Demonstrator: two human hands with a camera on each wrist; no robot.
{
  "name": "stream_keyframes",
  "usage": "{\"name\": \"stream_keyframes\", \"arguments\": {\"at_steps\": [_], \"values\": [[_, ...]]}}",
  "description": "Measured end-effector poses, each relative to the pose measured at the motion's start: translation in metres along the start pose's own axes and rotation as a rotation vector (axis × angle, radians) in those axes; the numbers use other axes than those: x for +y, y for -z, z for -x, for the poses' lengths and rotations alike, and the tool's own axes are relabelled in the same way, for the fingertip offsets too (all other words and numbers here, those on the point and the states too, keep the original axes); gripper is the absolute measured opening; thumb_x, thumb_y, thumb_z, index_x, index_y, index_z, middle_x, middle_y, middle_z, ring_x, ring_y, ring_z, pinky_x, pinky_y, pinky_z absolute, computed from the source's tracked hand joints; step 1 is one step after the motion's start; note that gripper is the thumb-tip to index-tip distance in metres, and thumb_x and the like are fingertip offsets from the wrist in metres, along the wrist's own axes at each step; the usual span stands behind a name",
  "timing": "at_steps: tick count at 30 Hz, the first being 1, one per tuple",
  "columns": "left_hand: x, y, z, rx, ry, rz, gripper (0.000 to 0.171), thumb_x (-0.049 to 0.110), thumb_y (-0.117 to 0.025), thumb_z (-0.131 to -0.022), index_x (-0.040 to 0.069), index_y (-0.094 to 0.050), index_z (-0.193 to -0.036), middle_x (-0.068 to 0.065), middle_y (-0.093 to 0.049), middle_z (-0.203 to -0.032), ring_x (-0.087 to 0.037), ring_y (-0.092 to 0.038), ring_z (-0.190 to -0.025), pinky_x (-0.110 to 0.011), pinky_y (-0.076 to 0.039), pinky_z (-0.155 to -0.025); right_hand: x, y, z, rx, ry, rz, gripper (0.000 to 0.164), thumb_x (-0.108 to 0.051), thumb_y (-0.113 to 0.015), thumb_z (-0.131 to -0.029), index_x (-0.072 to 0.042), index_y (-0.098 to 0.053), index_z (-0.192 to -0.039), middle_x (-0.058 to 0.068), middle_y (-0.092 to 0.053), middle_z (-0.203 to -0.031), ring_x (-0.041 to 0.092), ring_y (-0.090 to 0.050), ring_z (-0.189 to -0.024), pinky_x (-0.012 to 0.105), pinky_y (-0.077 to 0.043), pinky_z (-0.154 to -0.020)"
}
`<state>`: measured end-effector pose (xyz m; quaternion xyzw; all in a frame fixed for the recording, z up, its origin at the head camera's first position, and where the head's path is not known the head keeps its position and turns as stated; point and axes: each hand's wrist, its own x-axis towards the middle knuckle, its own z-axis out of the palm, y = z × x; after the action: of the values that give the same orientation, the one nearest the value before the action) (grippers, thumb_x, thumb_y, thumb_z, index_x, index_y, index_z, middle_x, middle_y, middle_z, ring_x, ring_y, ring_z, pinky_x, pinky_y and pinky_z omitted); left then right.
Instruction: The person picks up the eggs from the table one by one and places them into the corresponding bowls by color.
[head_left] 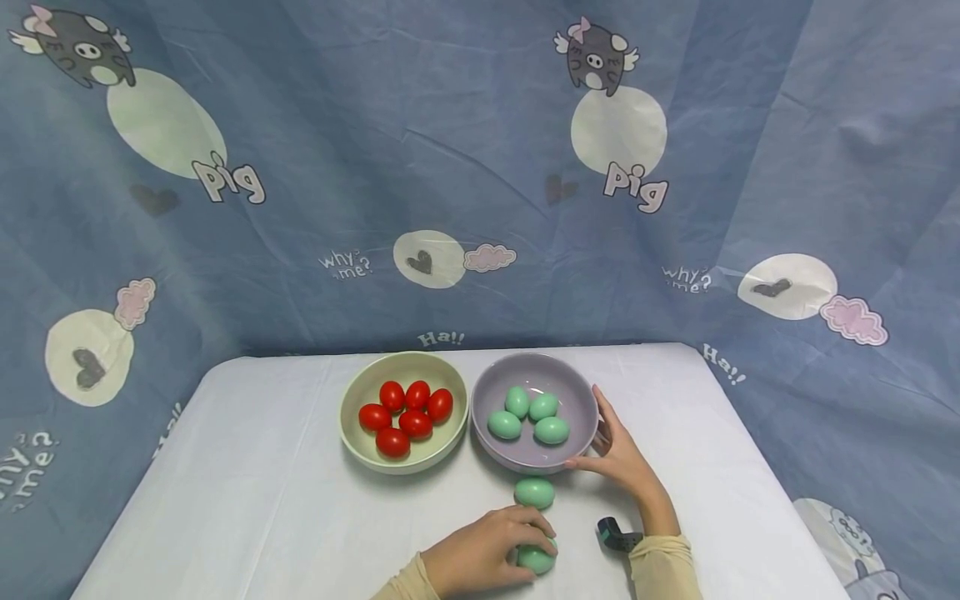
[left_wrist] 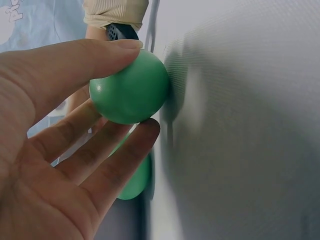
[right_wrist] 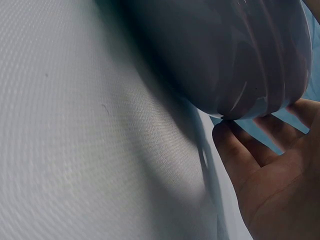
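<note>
My left hand (head_left: 483, 552) grips a green egg (head_left: 536, 557), with the thumb on one side and the fingertips on the other. In the left wrist view the held egg (left_wrist: 131, 87) lies close to the white cloth. Just beyond it rests another green egg (head_left: 534, 492), below the purple bowl (head_left: 487, 450). Several green eggs (head_left: 551, 430) lie inside that bowl. At the bowl's right side, my right hand (head_left: 622, 458) rests its spread fingers and thumb against the outer wall. The right wrist view shows the fingertips touching the bowl's wall (right_wrist: 240, 55).
A pale green bowl (head_left: 351, 442) with several red eggs (head_left: 416, 424) stands left of the purple one, close beside it. A black wrist-strap device (head_left: 617, 535) is by the right wrist. Behind the white table (head_left: 285, 500) hangs a blue patterned curtain (head_left: 480, 175).
</note>
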<state>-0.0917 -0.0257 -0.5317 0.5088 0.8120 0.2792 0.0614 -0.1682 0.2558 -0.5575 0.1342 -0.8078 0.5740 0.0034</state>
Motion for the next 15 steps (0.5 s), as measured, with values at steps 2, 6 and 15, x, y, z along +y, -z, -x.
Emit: {"name": "stream_keyframes", "arguments": {"at_steps": [2, 6, 15], "values": [[0.001, 0.001, 0.000, -0.001, 0.001, 0.000, 0.031, 0.020, -0.084, -0.086, 0.025, -0.076, -0.116, 0.010, -0.068, -0.125, 0.000, -0.061, -0.115, -0.010, -0.049, -0.096, 0.000, 0.000, 0.000, 0.000, 0.001, -0.003, 0.131, -0.009, -0.094, -0.072, -0.015, -0.004, -0.168, 0.025, -0.010, -0.172, 0.055, -0.027, -0.151, 0.057, -0.037, -0.117], [0.002, 0.006, -0.002, 0.003, 0.000, -0.007, 0.030, 0.020, -0.082, -0.087, 0.025, -0.076, -0.116, 0.010, -0.068, -0.126, -0.001, -0.061, -0.116, -0.012, -0.050, -0.098, 0.001, 0.000, 0.000, 0.002, -0.005, -0.003, 0.131, -0.009, -0.094, -0.072, -0.016, -0.005, -0.168, 0.025, -0.010, -0.172, 0.055, -0.028, -0.151, 0.056, -0.037, -0.117], [0.005, 0.020, -0.008, -0.003, -0.029, -0.028, 0.031, 0.021, -0.084, -0.087, 0.024, -0.076, -0.117, 0.009, -0.067, -0.128, -0.006, -0.061, -0.125, -0.023, -0.050, -0.110, 0.000, 0.000, 0.000, -0.002, -0.008, -0.016, 0.130, -0.009, -0.094, -0.073, -0.014, -0.005, -0.168, 0.024, -0.009, -0.173, 0.056, -0.025, -0.151, 0.056, -0.036, -0.118]]}}
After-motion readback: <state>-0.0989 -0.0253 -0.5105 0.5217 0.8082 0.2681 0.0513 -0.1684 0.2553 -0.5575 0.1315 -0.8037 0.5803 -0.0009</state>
